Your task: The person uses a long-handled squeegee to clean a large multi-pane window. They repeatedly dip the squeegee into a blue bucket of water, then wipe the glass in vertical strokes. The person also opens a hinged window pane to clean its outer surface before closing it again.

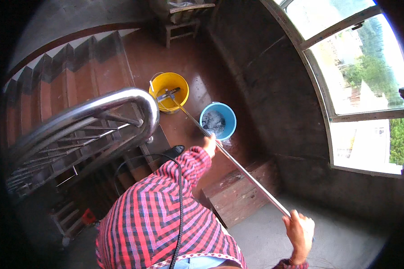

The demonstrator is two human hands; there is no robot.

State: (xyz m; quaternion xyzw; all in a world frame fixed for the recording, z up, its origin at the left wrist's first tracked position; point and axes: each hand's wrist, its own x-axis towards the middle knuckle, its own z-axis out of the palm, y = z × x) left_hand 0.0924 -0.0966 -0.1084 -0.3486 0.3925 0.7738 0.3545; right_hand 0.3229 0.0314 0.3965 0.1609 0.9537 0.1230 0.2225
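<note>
The right hand (300,229) has its fingers clamped around the top of a pole (252,179); the left hand (209,146) has its own wrapped lower down, blurred. The wide spacing probably gives leverage, angling the pole's head (169,94) into the yellow bucket (184,85). A blue bucket (231,117) with greyish contents stands near, seemingly for easy reach. Stairs (78,85) rise leftward behind a railing (151,110).
</note>
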